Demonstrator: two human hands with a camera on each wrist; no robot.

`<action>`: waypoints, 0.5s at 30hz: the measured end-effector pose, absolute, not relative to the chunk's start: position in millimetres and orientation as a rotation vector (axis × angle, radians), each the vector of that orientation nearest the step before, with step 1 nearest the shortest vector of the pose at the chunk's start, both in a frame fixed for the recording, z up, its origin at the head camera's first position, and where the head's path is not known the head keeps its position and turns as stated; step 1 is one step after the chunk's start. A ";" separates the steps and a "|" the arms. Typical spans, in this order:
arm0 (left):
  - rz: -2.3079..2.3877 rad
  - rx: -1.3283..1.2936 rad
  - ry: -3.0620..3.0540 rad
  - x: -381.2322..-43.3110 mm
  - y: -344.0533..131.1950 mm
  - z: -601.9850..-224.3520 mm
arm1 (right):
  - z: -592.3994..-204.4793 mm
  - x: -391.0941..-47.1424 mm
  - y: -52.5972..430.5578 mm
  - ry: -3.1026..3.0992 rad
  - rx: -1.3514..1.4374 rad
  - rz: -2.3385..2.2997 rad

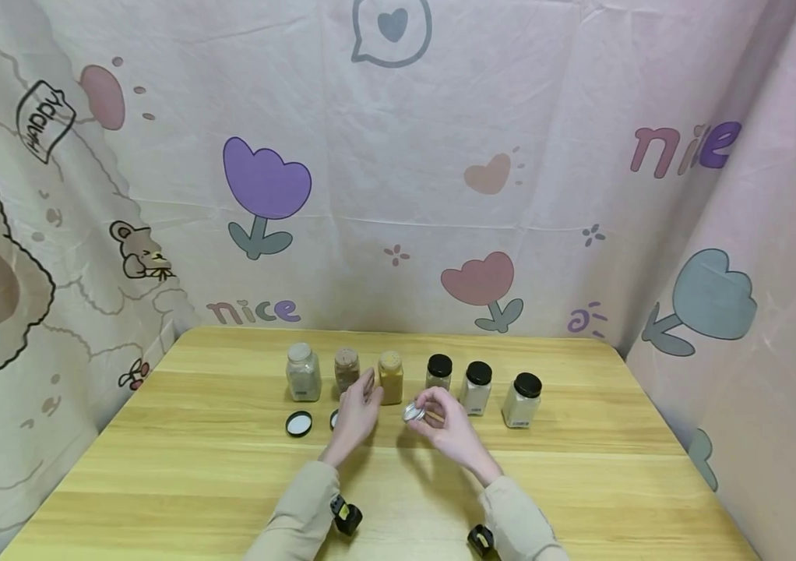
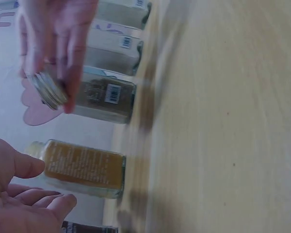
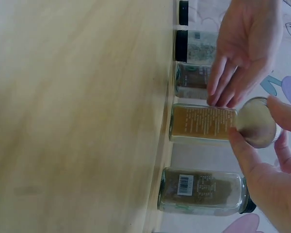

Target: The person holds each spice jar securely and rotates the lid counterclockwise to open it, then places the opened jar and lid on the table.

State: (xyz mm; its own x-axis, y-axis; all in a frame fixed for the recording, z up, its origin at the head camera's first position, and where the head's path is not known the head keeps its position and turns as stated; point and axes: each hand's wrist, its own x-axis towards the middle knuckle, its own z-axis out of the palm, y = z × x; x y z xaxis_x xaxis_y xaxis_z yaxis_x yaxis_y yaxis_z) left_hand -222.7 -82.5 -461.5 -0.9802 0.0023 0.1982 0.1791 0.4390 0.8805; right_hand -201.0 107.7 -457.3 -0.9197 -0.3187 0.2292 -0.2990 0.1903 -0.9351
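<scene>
My right hand (image 1: 449, 430) pinches a round silver lid (image 1: 413, 412) between thumb and fingers, raised above the table. In the right wrist view the flat metallic face of this lid (image 3: 257, 122) overlaps the top of the yellow spice jar (image 3: 203, 122). My left hand (image 1: 359, 413) is beside that upright jar (image 1: 391, 380), thumb and fingers apart with nothing held; in the left wrist view its fingertips lie close to the jar's neck. A brown spice jar (image 1: 346, 368) stands just behind the left hand, partly hidden by it.
A pale jar (image 1: 303, 375) stands at the left of the row. Three jars with black caps, the nearest one (image 1: 522, 401) at the far right, continue it. A black lid (image 1: 298, 424) lies upturned on the wooden table (image 1: 230, 467); another is half hidden by the left hand.
</scene>
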 end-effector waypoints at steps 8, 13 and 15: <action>-1.604 -0.179 -2.441 -209.8 -91.6 -462.6 | -460.7 -210.8 105.9 2.413 -0.633 -1.772; -1.653 -0.156 -2.414 -204.7 -95.2 -461.7 | -460.1 -219.7 100.2 2.465 -0.674 -1.630; -1.652 -0.164 -2.406 -203.2 -96.2 -462.3 | -459.1 -221.9 97.8 2.473 -0.680 -1.570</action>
